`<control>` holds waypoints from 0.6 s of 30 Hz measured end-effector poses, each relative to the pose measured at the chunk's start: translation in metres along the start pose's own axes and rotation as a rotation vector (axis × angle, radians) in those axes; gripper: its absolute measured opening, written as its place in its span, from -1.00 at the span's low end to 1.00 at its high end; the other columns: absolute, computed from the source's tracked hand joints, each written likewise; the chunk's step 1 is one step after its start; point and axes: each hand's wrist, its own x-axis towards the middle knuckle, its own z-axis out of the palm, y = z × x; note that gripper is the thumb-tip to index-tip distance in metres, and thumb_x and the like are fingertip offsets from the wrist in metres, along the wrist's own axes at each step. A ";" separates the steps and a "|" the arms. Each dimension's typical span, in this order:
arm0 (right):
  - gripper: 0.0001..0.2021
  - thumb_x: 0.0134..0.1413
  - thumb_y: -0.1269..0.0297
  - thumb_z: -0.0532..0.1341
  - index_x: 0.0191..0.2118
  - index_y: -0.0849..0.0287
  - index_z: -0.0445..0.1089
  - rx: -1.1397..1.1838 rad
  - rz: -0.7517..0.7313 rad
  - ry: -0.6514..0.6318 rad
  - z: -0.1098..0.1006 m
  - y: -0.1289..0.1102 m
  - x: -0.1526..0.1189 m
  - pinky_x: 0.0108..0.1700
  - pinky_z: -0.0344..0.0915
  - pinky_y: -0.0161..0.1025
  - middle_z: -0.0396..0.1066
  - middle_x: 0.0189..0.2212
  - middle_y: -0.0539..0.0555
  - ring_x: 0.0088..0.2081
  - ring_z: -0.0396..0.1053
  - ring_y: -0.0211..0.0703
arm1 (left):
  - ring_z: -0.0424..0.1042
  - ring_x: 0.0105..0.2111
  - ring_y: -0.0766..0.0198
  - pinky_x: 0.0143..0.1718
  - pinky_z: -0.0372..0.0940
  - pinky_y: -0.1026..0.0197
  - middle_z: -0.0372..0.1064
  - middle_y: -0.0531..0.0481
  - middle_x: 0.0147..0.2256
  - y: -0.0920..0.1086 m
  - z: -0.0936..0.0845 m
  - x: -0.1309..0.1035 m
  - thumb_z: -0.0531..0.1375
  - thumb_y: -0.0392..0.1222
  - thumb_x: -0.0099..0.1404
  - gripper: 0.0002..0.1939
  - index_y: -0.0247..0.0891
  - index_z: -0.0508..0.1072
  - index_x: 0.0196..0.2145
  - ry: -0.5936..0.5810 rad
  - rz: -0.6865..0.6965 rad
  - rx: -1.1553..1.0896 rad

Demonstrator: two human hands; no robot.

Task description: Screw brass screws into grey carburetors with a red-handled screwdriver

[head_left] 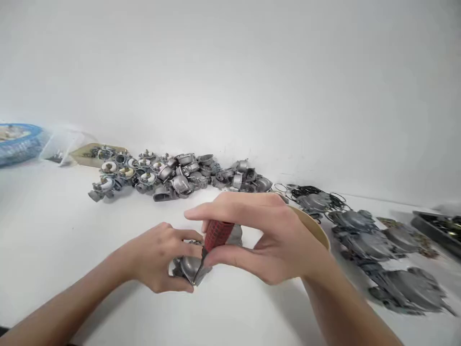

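Observation:
My left hand (163, 259) is wrapped round a grey metal carburetor (190, 266) on the white table, its thumb and fingers gripping the sides. In my right hand (266, 235) is a screwdriver with a red and black handle (218, 234), pinched between thumb and fingers. The screwdriver tilts down to the left, and its tip is at the near edge of the carburetor, close to my left thumb. My fingers hide part of the carburetor, and the exact contact at the tip is too small to make out.
Grey metal bodies (182, 185) and parts with white floats (108, 168) are heaped along the wall. More carburetors (370, 242) lie at right, near black rubber rings (306, 192) and a dark tray (437, 228). A yellowish bowl (319, 228) sits behind my right hand; a blue-rimmed basket (23, 154) stands far left.

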 end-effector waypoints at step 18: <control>-0.73 0.21 0.31 0.40 0.01 0.21 0.51 -0.023 -0.026 0.006 0.000 -0.004 0.001 -0.18 0.49 -0.34 0.49 -0.29 0.03 -0.30 0.47 -0.31 | 0.54 -0.11 -0.01 -0.11 0.46 0.05 0.52 -0.08 -0.03 0.004 0.009 0.003 0.32 0.00 0.28 -0.49 -0.06 0.41 0.15 -0.017 -0.109 -0.044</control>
